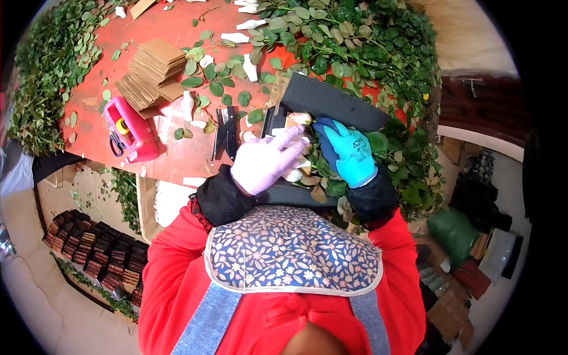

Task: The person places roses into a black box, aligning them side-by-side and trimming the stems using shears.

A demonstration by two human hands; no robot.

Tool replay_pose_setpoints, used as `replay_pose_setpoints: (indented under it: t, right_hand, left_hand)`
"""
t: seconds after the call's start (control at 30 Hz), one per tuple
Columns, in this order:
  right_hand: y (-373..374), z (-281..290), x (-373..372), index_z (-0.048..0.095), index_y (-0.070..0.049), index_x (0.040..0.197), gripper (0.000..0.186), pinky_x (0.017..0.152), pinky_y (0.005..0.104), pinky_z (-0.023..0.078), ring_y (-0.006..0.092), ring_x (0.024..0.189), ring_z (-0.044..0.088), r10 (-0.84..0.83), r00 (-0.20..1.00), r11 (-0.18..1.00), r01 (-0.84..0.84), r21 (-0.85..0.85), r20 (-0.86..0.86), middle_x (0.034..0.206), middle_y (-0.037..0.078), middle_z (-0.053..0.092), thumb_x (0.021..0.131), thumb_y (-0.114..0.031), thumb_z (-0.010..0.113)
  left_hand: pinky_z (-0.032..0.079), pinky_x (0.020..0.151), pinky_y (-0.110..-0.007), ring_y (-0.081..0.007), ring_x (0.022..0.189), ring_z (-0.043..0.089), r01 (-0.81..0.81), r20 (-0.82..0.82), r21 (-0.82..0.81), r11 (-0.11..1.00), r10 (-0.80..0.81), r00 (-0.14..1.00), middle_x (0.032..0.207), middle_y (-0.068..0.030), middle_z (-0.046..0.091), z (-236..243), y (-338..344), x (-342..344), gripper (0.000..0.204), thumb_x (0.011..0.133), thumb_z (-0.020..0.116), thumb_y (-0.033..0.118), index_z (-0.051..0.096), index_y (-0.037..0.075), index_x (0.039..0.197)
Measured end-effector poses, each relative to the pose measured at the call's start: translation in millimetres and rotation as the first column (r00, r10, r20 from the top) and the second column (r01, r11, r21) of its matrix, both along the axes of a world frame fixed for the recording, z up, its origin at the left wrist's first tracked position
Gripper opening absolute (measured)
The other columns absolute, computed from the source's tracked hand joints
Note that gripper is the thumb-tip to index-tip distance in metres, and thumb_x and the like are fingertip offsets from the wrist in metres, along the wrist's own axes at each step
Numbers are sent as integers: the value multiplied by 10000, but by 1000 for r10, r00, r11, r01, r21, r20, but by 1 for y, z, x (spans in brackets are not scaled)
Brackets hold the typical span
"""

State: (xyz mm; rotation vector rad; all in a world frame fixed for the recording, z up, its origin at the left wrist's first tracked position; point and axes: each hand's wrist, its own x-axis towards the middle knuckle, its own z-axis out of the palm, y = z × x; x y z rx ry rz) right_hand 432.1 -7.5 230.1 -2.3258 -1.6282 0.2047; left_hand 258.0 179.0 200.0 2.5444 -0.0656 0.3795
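Note:
Rose heads (pixel 299 119) with pale netting around some of them lie close together at a black ribbed tray (pixel 331 100) in front of me. My left hand (pixel 267 161), in a thin lilac glove, reaches over them from the left with its fingers stretched out, touching the heads. My right hand (pixel 350 151), in a blue work glove with dark parts, curls around the roses from the right, just behind the heads. Its fingertips are partly hidden. Leafy stems (pixel 387 151) spread out to the right of that hand. Black-handled cutters (pixel 225 133) lie left of the tray.
On the red table (pixel 89 133) stand a stack of cardboard pieces (pixel 155 68) and a pink tape dispenser (pixel 133 130) beside scissors (pixel 116 144). White net sleeves (pixel 250 68) are scattered about. Heaps of leafy stems (pixel 355 41) cover the far right and far left.

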Motion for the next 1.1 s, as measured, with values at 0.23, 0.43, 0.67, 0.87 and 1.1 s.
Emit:
replay_pose_setpoints:
  t: [0.23,0.43,0.67,0.87,1.1]
  right_hand:
    - [-30,66,1,691,-25,1238,310,703,422,561,358,811,720,-326,945,945,326,24,32,975,181,734,935,-90,698]
    - [-37,28,5,657,-55,1126,236,725,467,544,354,862,692,-178,968,924,227,-307,179,1111,149,695,940,-200,649]
    - [-55,47,9,690,-99,1201,325,718,434,553,356,873,702,-308,951,950,306,-62,-28,1089,133,720,878,-76,657]
    - [-105,88,16,711,-43,1156,210,788,430,561,350,918,711,-408,876,913,385,137,257,1049,166,732,970,-92,625]
    - [-279,275,-9,572,2,1438,482,1056,438,482,312,1219,600,-720,566,-102,484,869,-401,1406,148,611,1090,-302,432]
  left_hand:
    - [597,747,-371,-257,891,732,36,-215,-61,997,-49,975,1497,-38,550,-11,-8,12,552,838,767,314,647,199,1365]
    - [602,769,-370,-259,932,734,107,-204,-10,994,-107,973,1504,-35,545,-13,-12,16,523,880,731,271,622,238,1390]
    - [604,741,-408,-281,972,734,107,-245,16,994,-100,964,1489,-8,558,-12,-14,18,423,929,683,288,644,256,1349]
    - [573,754,-442,-282,980,733,89,-178,-52,995,-97,979,1519,-58,535,-14,-15,17,386,942,649,243,652,214,1327]
    - [596,754,-413,-299,931,733,90,-167,-87,992,-103,981,1464,-113,580,-20,-17,15,357,932,632,172,664,156,1288]
